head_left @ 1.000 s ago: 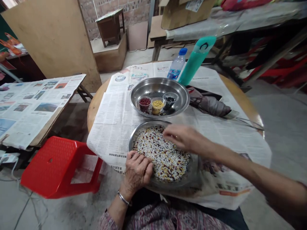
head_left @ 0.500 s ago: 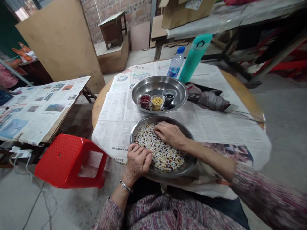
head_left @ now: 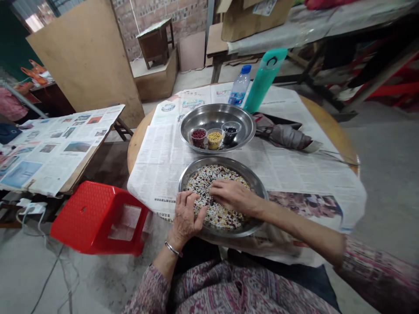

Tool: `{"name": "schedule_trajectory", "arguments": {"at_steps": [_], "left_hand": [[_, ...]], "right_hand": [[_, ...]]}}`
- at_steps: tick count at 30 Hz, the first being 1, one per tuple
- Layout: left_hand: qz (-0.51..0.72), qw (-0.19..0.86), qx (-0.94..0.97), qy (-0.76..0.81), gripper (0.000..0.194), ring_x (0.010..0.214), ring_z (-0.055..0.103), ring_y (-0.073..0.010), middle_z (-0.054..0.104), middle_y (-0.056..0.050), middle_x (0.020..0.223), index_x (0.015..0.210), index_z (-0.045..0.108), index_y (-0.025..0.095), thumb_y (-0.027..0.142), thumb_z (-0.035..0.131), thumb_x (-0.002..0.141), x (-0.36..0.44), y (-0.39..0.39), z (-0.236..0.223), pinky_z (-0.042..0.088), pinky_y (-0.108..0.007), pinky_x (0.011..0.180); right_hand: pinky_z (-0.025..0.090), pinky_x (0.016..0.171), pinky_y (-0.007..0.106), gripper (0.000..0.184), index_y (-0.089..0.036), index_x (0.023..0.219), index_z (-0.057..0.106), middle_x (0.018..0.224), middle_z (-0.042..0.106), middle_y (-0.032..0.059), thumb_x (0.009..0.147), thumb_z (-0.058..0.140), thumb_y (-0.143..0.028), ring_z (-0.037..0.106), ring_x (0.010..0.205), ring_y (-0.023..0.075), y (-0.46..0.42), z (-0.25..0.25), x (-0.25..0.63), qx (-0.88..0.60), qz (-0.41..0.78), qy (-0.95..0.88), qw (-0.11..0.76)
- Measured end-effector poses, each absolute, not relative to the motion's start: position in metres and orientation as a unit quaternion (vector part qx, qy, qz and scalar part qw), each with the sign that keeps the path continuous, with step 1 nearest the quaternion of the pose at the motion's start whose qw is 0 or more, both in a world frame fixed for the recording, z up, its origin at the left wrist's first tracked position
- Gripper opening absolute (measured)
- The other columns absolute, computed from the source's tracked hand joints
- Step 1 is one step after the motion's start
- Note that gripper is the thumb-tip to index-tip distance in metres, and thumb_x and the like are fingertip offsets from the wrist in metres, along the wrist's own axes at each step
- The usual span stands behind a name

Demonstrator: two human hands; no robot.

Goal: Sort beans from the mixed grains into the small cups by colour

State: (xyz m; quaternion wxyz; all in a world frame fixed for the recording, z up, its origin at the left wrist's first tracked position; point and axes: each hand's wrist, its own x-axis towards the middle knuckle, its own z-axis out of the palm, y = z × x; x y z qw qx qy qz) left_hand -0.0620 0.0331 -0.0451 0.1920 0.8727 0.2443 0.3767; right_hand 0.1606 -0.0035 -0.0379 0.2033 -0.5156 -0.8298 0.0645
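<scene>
A steel basin (head_left: 260, 185) in front of me holds white grains mixed with red, yellow and black beans (head_left: 218, 172). My right hand (head_left: 234, 196) reaches in over the basin's right side, fingers bent and bunched down in the mix. What its fingertips hold, if anything, is hidden. Over the left rim lies my left hand (head_left: 186, 216), its thumb spread away from the bent fingers. Behind stands a second steel basin (head_left: 216, 114) with three clear cups inside: red beans (head_left: 198, 138), yellow beans (head_left: 214, 140) and black beans (head_left: 231, 134).
Newspaper (head_left: 153, 165) covers the round table. Behind the far basin stand a water bottle (head_left: 240, 86) and a teal bottle (head_left: 266, 80); a folded grey umbrella (head_left: 284, 136) lies to the right. A red stool (head_left: 94, 218) is at the left, beside another newspaper-covered table (head_left: 55, 161).
My right hand has moved slightly nearer me, from the far part of the mix to its middle. My left hand's thumb and fingers have spread apart at the rim. The mix lies differently.
</scene>
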Motion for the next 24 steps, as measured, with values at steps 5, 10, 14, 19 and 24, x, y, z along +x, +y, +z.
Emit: {"name": "schedule_trajectory", "arguments": {"at_steps": [5, 10, 14, 19, 24], "left_hand": [[0.372, 0.194, 0.875, 0.240, 0.021, 0.107, 0.051, -0.0251, 0.054, -0.011, 0.109, 0.113, 0.051, 0.017, 0.024, 0.055, 0.093, -0.062, 0.035, -0.044, 0.047, -0.045, 0.095], [0.366, 0.191, 0.878, 0.243, 0.020, 0.107, 0.051, -0.0252, 0.055, -0.011, 0.109, 0.112, 0.052, 0.017, 0.024, 0.055, 0.093, -0.061, 0.035, -0.044, 0.046, -0.045, 0.095], [0.362, 0.190, 0.879, 0.246, 0.018, 0.106, 0.052, -0.0249, 0.056, -0.010, 0.107, 0.111, 0.053, 0.018, 0.024, 0.054, 0.094, -0.062, 0.034, -0.043, 0.047, -0.044, 0.094], [0.360, 0.187, 0.882, 0.241, 0.016, 0.106, 0.053, -0.0243, 0.057, -0.010, 0.106, 0.109, 0.054, 0.018, 0.024, 0.053, 0.094, -0.061, 0.034, -0.042, 0.046, -0.043, 0.094], [0.341, 0.184, 0.889, 0.244, 0.013, 0.105, 0.054, -0.0236, 0.060, -0.009, 0.105, 0.106, 0.056, 0.018, 0.024, 0.052, 0.095, -0.061, 0.034, -0.043, 0.044, -0.043, 0.095]], "right_hand": [[0.050, 0.089, 0.036, 0.028, -0.018, 0.110, 0.066, 0.108, 0.066, 0.0108, 0.095, 0.042, -0.019, 0.061, 0.099, 0.0219, -0.004, -0.043, 0.193, -0.641, 0.035, -0.719, 0.266], [0.050, 0.087, 0.039, 0.023, -0.017, 0.107, 0.067, 0.103, 0.065, 0.0126, 0.093, 0.051, -0.026, 0.059, 0.102, 0.0265, -0.014, -0.040, 0.166, -0.643, 0.036, -0.734, 0.216], [0.047, 0.074, 0.028, 0.023, -0.019, 0.100, 0.066, 0.095, 0.062, 0.0076, 0.094, 0.044, -0.015, 0.060, 0.085, 0.0170, -0.037, -0.024, 0.150, -0.576, 0.123, -0.782, 0.202], [0.040, 0.065, 0.026, 0.023, -0.019, 0.083, 0.065, 0.083, 0.063, 0.0042, 0.092, 0.045, -0.012, 0.056, 0.073, 0.0141, -0.055, -0.014, 0.154, -0.518, 0.222, -0.817, 0.123], [0.047, 0.076, 0.030, 0.026, -0.021, 0.096, 0.070, 0.095, 0.067, 0.0070, 0.088, 0.048, -0.009, 0.061, 0.088, 0.0190, -0.030, -0.025, 0.164, -0.549, 0.161, -0.807, 0.149]]}}
